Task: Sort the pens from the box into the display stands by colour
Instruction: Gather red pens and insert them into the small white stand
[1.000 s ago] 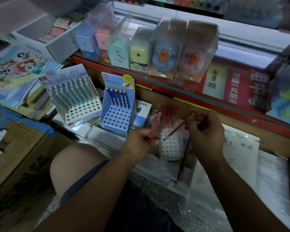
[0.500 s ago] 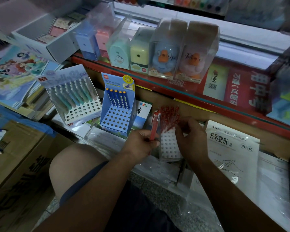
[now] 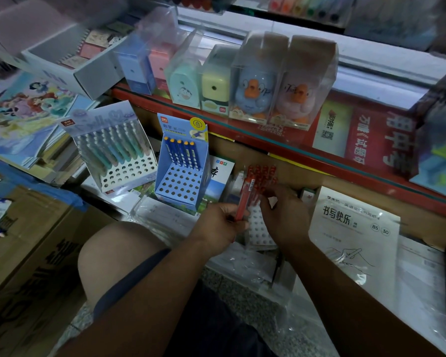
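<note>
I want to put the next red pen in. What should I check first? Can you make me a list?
1. Left hand grips the loose red pens: ok.
2. White stand shows empty holes in front: ok.
3. Only standing red pens are in that stand: ok.
4. Right hand is free to take a pen: cannot tell, since its fingertips are hidden at the stand.
5. Blue stand holds only blue pens: ok.

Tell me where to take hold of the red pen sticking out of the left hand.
Pinch the red pen on its upper barrel, coming from the right: the left hand grips its lower end, leaving the top standing free and nearly upright.
</note>
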Motion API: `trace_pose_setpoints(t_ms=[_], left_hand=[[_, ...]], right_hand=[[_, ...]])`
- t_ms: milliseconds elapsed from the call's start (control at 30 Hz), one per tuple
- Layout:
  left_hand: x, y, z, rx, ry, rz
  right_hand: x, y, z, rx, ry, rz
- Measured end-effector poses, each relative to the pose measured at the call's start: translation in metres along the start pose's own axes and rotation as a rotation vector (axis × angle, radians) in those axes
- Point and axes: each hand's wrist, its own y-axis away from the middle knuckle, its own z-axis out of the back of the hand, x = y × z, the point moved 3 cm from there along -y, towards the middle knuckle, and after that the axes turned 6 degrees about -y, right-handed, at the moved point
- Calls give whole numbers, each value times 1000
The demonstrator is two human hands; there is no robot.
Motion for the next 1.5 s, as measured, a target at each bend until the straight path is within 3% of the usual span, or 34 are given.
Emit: trace_pose_setpoints(t_ms=[100, 200, 333, 567, 633, 767, 1000, 1267, 1500], left_hand=[[0, 1, 0, 7, 11, 3], [-4, 4, -1, 34, -2, -15], [-13, 11, -11, 140, -108, -53], [-22, 20, -29, 239, -150, -70], [-19, 20, -29, 213, -127, -58], [-13, 18, -20, 79, -67, -54], [-4, 6, -12, -43, -77, -15], [-2, -5, -15, -156, -68, 28], [1, -8, -18, -88, -46, -4]], right_hand=[[1, -1, 5, 21, -52, -83], [5, 8, 23, -2, -276, -212], [16, 28, 47, 108, -582, -249], [15, 36, 63, 143, -640, -270], [16, 34, 64, 119, -658, -260], [12, 28, 68, -90, -706, -290], [5, 16, 66, -268, -595, -241], [-5, 5, 38, -113, -352, -133], [-7, 7, 29, -50, -321, -75]])
